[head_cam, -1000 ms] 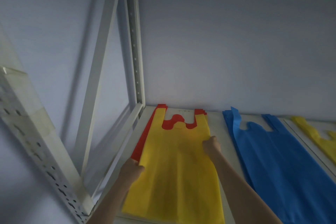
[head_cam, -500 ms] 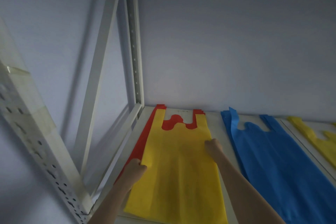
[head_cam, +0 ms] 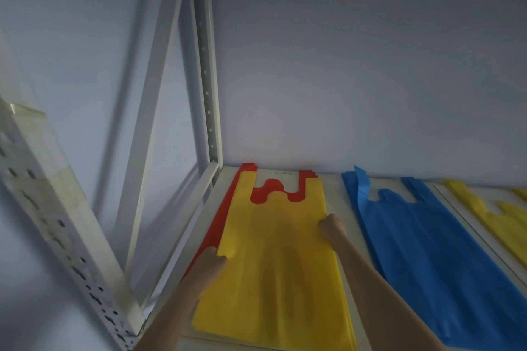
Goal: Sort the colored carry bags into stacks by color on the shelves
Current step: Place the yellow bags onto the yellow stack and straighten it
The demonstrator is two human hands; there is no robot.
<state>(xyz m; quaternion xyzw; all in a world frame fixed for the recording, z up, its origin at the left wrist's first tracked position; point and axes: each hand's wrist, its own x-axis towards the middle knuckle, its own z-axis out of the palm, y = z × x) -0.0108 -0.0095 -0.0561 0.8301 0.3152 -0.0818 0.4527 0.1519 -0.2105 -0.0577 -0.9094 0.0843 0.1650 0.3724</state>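
A yellow carry bag (head_cam: 273, 265) lies flat on top of a red bag stack (head_cam: 222, 225) at the left end of the shelf (head_cam: 333, 196). My left hand (head_cam: 209, 263) grips the yellow bag's left edge, fingers curled round it. At the bag's right edge, my right hand (head_cam: 330, 226) holds the fabric in a curled fist. Red shows along the left side and through the yellow bag's handle cut-out. A blue bag stack (head_cam: 427, 251) lies to the right, and another yellow bag stack (head_cam: 504, 222) sits at the far right.
White perforated metal uprights (head_cam: 206, 65) and a diagonal brace (head_cam: 151, 111) frame the shelf's left side. A nearer upright (head_cam: 57, 222) crosses the lower left. A pale wall (head_cam: 356, 65) closes the back of the shelf.
Both hands have drawn the yellow bag slightly toward me and to the right, exposing more of the red stack along its left edge.
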